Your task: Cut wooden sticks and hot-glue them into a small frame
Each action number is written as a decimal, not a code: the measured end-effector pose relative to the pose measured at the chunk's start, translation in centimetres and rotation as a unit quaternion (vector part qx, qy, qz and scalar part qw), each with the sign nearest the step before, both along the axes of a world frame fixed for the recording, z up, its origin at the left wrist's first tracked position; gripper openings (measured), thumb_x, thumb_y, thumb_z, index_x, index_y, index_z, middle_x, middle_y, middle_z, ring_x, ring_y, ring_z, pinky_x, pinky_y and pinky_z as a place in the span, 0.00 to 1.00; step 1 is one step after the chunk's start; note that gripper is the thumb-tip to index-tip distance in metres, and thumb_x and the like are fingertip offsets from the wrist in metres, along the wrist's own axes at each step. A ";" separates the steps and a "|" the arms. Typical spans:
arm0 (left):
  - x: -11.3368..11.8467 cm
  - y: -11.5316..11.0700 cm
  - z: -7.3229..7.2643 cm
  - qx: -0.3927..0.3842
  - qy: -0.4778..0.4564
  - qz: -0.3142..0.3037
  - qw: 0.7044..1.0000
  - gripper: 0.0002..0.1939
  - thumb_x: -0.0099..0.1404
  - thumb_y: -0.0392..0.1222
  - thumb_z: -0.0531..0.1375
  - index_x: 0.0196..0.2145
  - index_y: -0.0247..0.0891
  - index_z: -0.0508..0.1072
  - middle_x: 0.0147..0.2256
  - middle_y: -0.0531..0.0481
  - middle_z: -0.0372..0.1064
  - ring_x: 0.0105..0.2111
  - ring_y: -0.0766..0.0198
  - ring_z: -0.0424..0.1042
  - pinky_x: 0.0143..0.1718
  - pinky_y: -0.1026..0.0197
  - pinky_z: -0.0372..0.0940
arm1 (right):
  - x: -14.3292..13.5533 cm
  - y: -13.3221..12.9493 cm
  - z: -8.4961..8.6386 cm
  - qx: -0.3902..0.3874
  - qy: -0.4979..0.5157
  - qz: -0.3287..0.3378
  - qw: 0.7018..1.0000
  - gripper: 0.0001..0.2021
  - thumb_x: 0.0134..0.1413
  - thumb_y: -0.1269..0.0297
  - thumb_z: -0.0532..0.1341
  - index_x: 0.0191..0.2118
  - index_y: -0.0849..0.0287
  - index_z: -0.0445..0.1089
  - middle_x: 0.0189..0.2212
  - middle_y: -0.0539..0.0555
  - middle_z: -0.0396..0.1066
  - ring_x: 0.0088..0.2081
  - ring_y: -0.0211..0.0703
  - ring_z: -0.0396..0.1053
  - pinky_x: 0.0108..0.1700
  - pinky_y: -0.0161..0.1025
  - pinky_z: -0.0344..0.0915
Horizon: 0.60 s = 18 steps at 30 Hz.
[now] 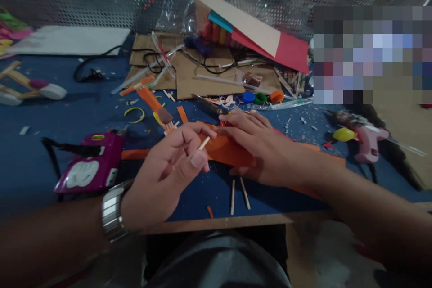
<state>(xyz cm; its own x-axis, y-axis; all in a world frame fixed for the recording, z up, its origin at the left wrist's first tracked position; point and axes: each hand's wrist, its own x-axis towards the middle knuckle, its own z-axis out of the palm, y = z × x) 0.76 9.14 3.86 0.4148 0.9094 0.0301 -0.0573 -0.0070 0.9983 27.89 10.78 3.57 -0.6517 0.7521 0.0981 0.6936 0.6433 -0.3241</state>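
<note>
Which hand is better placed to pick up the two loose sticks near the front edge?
Probably the right hand: it lies spread on the orange sheet, close to the loose sticks. The left hand already holds a short stick.

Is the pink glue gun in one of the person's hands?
No, the pink glue gun lies on the table, off to the right of both hands.

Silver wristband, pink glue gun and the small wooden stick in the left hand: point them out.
Silver wristband (pixel 113 213): head view, its metal links.
Pink glue gun (pixel 367 145): head view, its body.
Small wooden stick (pixel 204 143): head view, its exposed end.
</note>
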 end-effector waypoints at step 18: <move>0.4 0.4 -0.7 0.059 0.014 -0.014 0.998 0.28 0.78 0.66 0.66 0.34 0.41 0.67 0.52 0.44 0.74 0.36 0.63 0.73 0.40 0.57 0.72 | 1.4 -6.8 1.7 0.100 -0.157 -0.099 0.978 0.08 0.70 0.72 0.63 0.50 0.57 0.77 0.47 0.62 0.83 0.47 0.58 0.82 0.44 0.50 0.78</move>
